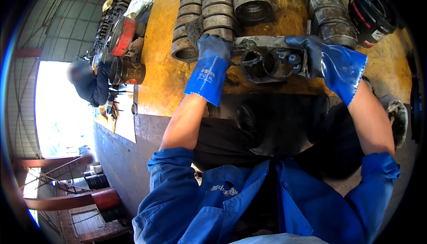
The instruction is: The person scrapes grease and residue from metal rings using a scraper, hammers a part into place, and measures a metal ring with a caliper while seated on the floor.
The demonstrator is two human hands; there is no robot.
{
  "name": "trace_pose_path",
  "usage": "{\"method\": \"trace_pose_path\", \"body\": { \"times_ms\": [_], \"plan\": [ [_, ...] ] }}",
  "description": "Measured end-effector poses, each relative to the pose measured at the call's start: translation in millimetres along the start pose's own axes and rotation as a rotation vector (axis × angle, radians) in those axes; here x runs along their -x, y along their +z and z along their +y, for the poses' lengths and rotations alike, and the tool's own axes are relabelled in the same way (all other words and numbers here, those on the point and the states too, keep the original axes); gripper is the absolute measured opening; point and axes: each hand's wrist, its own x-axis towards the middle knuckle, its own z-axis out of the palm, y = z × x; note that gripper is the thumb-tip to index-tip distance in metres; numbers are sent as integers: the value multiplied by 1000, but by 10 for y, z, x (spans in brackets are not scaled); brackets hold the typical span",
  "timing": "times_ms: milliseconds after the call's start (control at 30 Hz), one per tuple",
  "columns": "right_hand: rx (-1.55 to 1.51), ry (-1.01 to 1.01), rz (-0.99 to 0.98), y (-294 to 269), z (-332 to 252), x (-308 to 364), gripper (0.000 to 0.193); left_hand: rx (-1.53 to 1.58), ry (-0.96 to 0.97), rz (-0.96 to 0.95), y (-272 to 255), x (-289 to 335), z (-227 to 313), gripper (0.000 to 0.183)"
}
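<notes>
My left hand (214, 50), in a blue rubber glove, is closed at the left end of a flat grey metal bar (267, 42). A thin metal ring (252, 60) juts out beside its fingers; what they grip is mostly hidden. A fuzzy grey scouring pad or rag (194, 31) lies against the ribbed cylinders just left of this hand. My right hand (308, 52), gloved alike, is curled at the bar's right end, its grip hidden by the fingers. Below the bar, between both hands, a dark round metal part with a wide bore (259, 72) rests at the table's near edge.
Rows of ribbed metal cylinders (218, 8) cover the yellow table (155, 30), with another row (327, 10) farther right. A black bucket (372, 12) stands at the right. Left, a person (91, 81) works beside a rusty drum (129, 71). A red-banded drum (122, 36) stands behind.
</notes>
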Motion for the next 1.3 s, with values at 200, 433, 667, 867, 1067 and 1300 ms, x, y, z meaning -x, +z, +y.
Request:
{"method": "trace_pose_path", "body": {
  "times_ms": [200,433,667,867,1067,1300],
  "plan": [
    [-190,-35,-189,-20,-172,4,33,606,-312,94,19,44,-360,22],
    [-428,-195,-241,67,-187,-70,37,1888,-523,426,721,-89,-789,16],
    [-468,-154,-237,187,-40,-191,44,2799,-645,522,549,-270,-759,11],
    [-419,-138,-198,429,-56,-175,41,2861,-505,411,420,-227,-796,14],
    [-391,-66,-336,426,-81,-121,45,2894,-206,408,749,-355,-1071,18],
    [-294,-21,-231,487,-62,-36,47,2840,91,594,1057,-261,-1151,31]
  ]
}}
